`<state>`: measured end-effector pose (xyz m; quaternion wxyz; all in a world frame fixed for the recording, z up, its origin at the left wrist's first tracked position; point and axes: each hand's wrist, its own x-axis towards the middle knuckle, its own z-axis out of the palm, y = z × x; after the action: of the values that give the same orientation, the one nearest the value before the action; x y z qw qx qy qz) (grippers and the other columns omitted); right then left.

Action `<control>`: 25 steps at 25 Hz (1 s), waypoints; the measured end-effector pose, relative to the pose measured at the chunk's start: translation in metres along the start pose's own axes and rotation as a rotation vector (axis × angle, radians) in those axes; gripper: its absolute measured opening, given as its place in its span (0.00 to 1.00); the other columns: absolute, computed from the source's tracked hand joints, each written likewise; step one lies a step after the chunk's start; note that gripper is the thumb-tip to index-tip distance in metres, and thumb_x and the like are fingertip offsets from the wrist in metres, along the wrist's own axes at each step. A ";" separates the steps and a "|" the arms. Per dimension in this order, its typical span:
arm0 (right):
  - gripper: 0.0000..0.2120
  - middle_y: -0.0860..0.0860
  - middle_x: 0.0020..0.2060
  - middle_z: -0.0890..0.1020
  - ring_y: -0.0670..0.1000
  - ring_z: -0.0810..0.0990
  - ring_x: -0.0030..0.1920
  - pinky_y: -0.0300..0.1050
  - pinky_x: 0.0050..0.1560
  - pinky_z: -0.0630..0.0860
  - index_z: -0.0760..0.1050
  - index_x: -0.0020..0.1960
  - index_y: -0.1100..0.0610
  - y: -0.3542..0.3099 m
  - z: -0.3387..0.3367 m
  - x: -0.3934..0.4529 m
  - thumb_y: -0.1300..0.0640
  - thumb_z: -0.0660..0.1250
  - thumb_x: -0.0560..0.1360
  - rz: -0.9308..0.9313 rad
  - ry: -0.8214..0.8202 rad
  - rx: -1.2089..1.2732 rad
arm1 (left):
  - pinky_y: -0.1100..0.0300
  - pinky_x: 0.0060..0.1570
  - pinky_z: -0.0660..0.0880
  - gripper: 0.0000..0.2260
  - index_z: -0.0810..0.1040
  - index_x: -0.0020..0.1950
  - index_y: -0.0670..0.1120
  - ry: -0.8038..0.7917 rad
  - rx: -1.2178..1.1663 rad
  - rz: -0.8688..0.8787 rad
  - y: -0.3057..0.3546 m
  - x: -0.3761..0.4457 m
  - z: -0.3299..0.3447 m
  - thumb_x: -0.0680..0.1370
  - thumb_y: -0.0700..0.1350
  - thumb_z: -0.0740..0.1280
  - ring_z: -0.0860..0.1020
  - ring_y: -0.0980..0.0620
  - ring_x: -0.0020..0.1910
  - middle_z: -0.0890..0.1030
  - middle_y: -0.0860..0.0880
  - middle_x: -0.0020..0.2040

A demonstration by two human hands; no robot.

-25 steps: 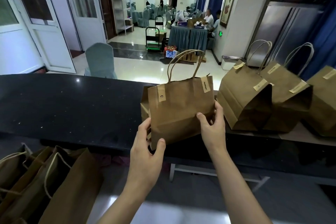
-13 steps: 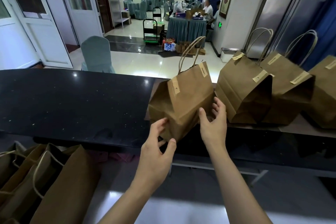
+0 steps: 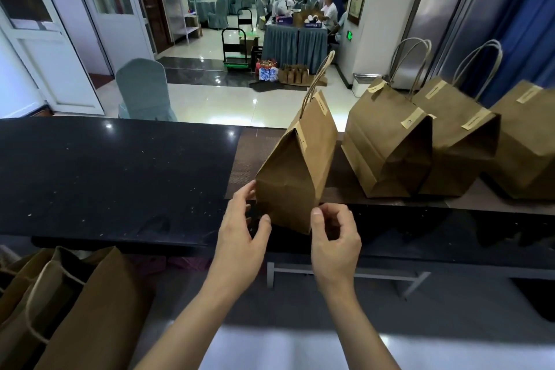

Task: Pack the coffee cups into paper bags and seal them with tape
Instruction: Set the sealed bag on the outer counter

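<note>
A brown paper bag with twine handles and two tape strips across its folded top stands on the black counter, its narrow side turned toward me. My left hand pinches the bag's lower left corner, fingers behind the edge and thumb on the front. My right hand hovers at the lower right corner with loosely curled fingers, its thumb tip just beside the bag's edge, holding nothing. No coffee cups are visible.
Three taped paper bags stand in a row to the right on the counter. Several open paper bags sit below at lower left. A brown mat lies under the bag. People sit at a distant table.
The bag was carried forward and right, turned so its narrow side faces me, and set down next to the row. My right hand has come off its side.
</note>
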<state>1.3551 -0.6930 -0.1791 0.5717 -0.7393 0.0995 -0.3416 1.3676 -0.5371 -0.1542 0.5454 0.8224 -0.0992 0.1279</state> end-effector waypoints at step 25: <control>0.23 0.43 0.58 0.75 0.42 0.80 0.55 0.38 0.54 0.77 0.71 0.75 0.49 0.039 -0.007 0.087 0.51 0.67 0.81 0.203 0.060 0.008 | 0.47 0.72 0.67 0.23 0.65 0.73 0.65 -0.332 0.016 0.017 0.004 0.061 0.076 0.80 0.47 0.65 0.62 0.57 0.76 0.60 0.63 0.78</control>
<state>1.4250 -0.7577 -0.1796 0.6032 -0.7124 0.1897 -0.3044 1.4318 -0.6104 -0.1592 0.5135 0.8358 -0.1942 -0.0044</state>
